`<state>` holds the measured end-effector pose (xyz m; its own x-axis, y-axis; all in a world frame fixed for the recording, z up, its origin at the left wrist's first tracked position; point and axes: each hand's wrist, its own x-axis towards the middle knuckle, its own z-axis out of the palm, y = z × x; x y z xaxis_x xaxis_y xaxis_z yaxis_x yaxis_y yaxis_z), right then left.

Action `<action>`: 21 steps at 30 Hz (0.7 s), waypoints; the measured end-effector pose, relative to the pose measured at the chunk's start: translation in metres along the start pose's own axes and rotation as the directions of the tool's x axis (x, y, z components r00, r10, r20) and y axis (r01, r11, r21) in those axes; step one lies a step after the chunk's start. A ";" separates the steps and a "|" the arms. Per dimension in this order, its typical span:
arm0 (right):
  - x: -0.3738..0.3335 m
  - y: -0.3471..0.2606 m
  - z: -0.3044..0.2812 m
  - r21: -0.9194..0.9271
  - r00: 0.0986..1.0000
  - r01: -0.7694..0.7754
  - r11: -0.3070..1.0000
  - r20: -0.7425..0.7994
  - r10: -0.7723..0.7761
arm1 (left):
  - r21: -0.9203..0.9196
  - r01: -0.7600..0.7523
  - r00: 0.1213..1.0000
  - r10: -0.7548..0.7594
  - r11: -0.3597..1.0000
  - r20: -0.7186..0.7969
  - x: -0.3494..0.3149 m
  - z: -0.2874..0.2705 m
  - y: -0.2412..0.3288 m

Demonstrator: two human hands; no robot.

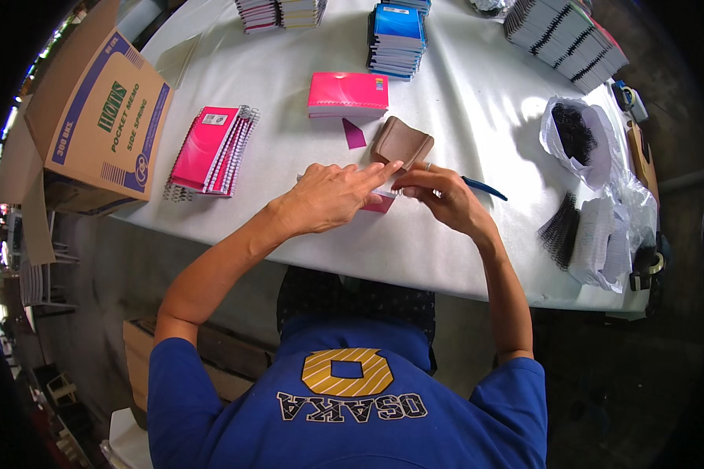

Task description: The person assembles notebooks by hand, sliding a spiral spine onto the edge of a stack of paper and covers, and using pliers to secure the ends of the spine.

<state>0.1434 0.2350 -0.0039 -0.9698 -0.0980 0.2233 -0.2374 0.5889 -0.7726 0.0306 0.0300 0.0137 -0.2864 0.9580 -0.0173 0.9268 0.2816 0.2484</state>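
My left hand [328,195] lies flat with its fingers stretched out over a small pink notebook [382,205], most of which it hides. Right beside it, my right hand [444,199] is pinched at the notebook's right edge. Whatever sits between those fingertips is too small to make out. Just beyond the fingers rests a brown, hollowed block [401,144]. A purple paper piece [353,134] lies to the left of this block, and a stack of pink covers and pages [348,95] is behind it. A dark blue pen-like tool [485,187] lies to the right of my right hand.
Finished-looking pink spiral notebooks [205,152] are piled at left, near an open cardboard box [106,117]. Blue notebooks [397,43] stand stacked at the back. On the right are a plastic bag of black spirals [551,129], loose dark spirals [560,233] and stacked notebooks [563,39].
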 end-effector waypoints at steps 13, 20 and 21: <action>-0.009 -0.019 -0.006 -0.132 0.993 -0.080 0.988 0.079 0.091 | 0.048 0.043 0.998 -0.046 0.998 0.049 0.001 -0.007 0.003; -0.011 -0.021 0.002 -0.238 0.990 -0.140 0.961 -0.028 0.137 | 0.000 0.035 0.999 -0.035 0.999 -0.028 0.003 0.001 0.007; -0.010 -0.024 0.005 -0.247 0.993 -0.105 0.963 -0.071 0.090 | 0.000 0.038 0.999 -0.038 0.999 -0.030 0.004 0.002 0.008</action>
<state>0.1586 0.2183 0.0093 -0.9809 0.0125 0.1941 -0.1129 0.7758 -0.6208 0.0367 0.0363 0.0140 -0.3283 0.9446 0.0021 0.9154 0.3176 0.2474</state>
